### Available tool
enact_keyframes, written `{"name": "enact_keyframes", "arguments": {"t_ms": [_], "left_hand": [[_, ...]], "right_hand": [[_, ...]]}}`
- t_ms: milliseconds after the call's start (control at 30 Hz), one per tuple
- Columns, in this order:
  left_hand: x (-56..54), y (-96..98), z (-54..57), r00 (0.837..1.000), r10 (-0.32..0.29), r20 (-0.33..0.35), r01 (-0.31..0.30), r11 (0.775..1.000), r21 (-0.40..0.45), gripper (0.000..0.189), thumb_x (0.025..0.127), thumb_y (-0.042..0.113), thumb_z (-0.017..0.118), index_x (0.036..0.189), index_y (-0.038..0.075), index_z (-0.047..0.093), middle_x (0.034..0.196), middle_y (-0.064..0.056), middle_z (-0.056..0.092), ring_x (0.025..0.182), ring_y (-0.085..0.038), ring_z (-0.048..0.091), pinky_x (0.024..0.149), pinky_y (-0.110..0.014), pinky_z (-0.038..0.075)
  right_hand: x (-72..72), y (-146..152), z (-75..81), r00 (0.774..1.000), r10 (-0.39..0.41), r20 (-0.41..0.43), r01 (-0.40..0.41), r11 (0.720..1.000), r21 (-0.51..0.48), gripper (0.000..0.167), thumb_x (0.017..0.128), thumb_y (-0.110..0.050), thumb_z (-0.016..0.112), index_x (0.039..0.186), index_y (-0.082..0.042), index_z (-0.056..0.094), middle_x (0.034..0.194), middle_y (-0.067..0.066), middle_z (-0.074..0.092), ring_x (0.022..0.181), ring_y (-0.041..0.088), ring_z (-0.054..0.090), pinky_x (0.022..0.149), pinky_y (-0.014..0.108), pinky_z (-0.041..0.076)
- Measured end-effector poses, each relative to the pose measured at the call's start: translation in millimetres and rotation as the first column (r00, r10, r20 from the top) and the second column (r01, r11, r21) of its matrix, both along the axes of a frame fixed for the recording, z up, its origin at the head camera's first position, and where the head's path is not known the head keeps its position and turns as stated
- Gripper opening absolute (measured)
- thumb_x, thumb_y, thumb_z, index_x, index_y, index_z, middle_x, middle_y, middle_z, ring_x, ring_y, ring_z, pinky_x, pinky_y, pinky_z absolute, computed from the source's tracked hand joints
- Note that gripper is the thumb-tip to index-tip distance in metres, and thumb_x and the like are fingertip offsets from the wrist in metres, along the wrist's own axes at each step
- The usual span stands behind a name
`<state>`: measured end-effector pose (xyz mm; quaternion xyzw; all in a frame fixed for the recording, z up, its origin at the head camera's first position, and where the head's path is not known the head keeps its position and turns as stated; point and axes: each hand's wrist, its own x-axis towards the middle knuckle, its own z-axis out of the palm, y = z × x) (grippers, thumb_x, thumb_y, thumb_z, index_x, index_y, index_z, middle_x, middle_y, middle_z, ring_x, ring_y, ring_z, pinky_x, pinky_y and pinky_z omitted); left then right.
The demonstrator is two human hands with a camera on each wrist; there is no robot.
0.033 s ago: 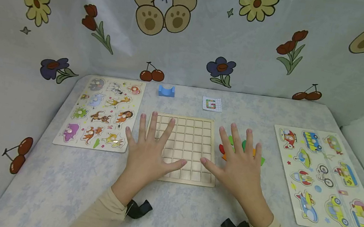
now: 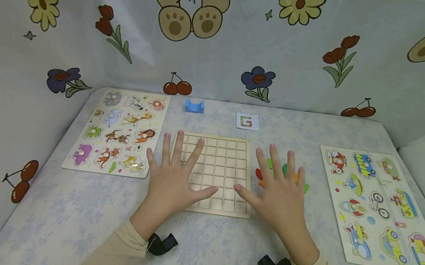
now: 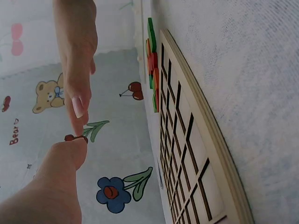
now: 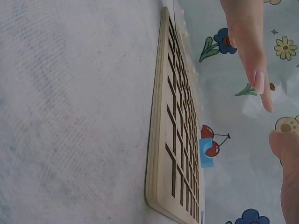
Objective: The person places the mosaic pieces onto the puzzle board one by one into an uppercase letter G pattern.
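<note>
A wooden grid board (image 2: 220, 170) lies flat in the middle of the table. My left hand (image 2: 170, 181) is held over its left side, fingers spread and straight, holding nothing. Over the right edge is my right hand (image 2: 283, 198), likewise spread, with nothing in it. Both wrist views show the hands raised above the grid board (image 3: 196, 158), apart from it. Beneath the right hand's fingers lie several small coloured pieces (image 2: 306, 188) in red, orange and green, partly hidden; these pieces (image 3: 153, 65) also appear beyond the board in the left wrist view.
An animal puzzle board (image 2: 113, 131) lies at the left, a vehicle puzzle board (image 2: 382, 208) at the right. Behind the grid board are a blue curved holder (image 2: 194, 107) and a small card (image 2: 247, 121) with a coloured G-like pattern. A printed cloth (image 2: 223, 61) hangs behind the table.
</note>
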<state>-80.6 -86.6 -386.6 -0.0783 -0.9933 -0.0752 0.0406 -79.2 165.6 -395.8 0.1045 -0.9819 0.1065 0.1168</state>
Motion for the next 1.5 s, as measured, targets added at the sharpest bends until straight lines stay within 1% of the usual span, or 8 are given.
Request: {"name": "enact_keyframes", "arguments": {"t_ms": [233,433,500,667,833,1000,1233,1500], "left_hand": [[0.9,-2.3,-4.5,1.000,-0.003,0.006,0.003,1.000,0.022,0.115,0.070,0.091,0.049,0.160,0.037,0.002,0.168,-0.016,-0.004,0.153,-0.041,-0.012,0.117,-0.072,0.005],[3.6,-12.9,-17.3,0.999,-0.019,0.049,0.016,0.999,0.050,0.126,0.068,0.090,0.056,0.162,0.022,0.007,0.166,-0.022,0.002,0.154,-0.040,-0.002,0.123,-0.059,0.012],[5.3,-17.8,-23.6,0.997,-0.030,0.070,0.023,0.995,0.095,0.130,0.066,0.087,0.061,0.161,0.017,0.010,0.165,-0.025,0.008,0.154,-0.041,0.004,0.122,-0.059,0.017],[9.1,-28.3,-39.4,0.987,-0.051,0.151,0.016,0.976,0.218,0.137,0.061,0.083,0.071,0.161,0.011,0.010,0.162,-0.031,0.012,0.153,-0.044,0.007,0.121,-0.061,0.019],[11.2,-33.9,-50.3,0.980,-0.061,0.190,0.016,0.974,0.228,0.144,0.056,0.085,0.072,0.161,0.012,0.007,0.163,-0.031,0.005,0.153,-0.045,0.003,0.120,-0.063,0.017],[11.3,-34.5,-54.7,0.977,-0.085,0.194,0.041,0.975,0.218,0.150,0.050,0.088,0.073,0.161,0.012,0.005,0.163,-0.032,-0.001,0.153,-0.045,-0.003,0.121,-0.063,0.013],[9.5,-34.7,-61.8,0.983,-0.081,0.164,0.043,0.974,0.222,0.151,0.051,0.092,0.068,0.161,0.013,0.000,0.164,-0.028,-0.002,0.154,-0.042,-0.004,0.123,-0.060,0.011],[6.4,-35.5,-68.9,0.988,-0.073,0.139,0.041,0.975,0.218,0.152,0.050,0.095,0.064,0.161,0.015,-0.002,0.165,-0.026,-0.001,0.154,-0.040,-0.005,0.124,-0.058,0.008]], "right_hand": [[-0.1,5,-2.4,1.000,0.003,0.023,-0.003,1.000,-0.022,0.097,0.081,-0.074,0.060,0.158,-0.027,0.026,0.166,0.007,0.021,0.152,0.043,0.014,0.115,0.069,0.022],[-0.8,17,-8.4,0.999,0.013,0.041,-0.009,0.996,-0.087,0.092,0.084,-0.068,0.062,0.158,-0.025,0.027,0.163,0.011,0.030,0.151,0.043,0.018,0.113,0.069,0.023],[-1.8,23,-11.5,0.999,0.018,0.047,-0.013,0.995,-0.100,0.088,0.086,-0.063,0.063,0.158,-0.023,0.029,0.160,0.012,0.035,0.149,0.045,0.022,0.112,0.070,0.025],[-7.3,40,-18.9,0.998,0.016,0.058,-0.010,0.994,-0.109,0.077,0.090,-0.046,0.067,0.153,-0.013,0.038,0.148,0.017,0.049,0.137,0.047,0.038,0.104,0.069,0.036],[-18.1,59,-21.5,0.992,-0.026,0.126,0.041,0.992,-0.121,0.067,0.092,-0.030,0.067,0.148,-0.004,0.043,0.138,0.023,0.055,0.125,0.048,0.046,0.097,0.066,0.041],[-30.4,76,-23.4,0.978,-0.067,0.196,0.088,0.990,-0.106,0.054,0.096,-0.022,0.062,0.144,-0.002,0.048,0.132,0.024,0.057,0.116,0.047,0.048,0.094,0.063,0.043],[-46.8,88,-25.3,0.974,0.015,0.227,-0.005,0.999,-0.047,0.040,0.097,-0.009,0.058,0.138,-0.009,0.058,0.125,0.023,0.057,0.106,0.043,0.050,0.086,0.056,0.046],[-63.4,93,-16.8,0.931,0.045,0.362,-0.029,0.998,-0.048,0.036,0.096,-0.011,0.062,0.132,-0.006,0.063,0.127,0.023,0.059,0.107,0.042,0.053,0.090,0.056,0.047]]}}
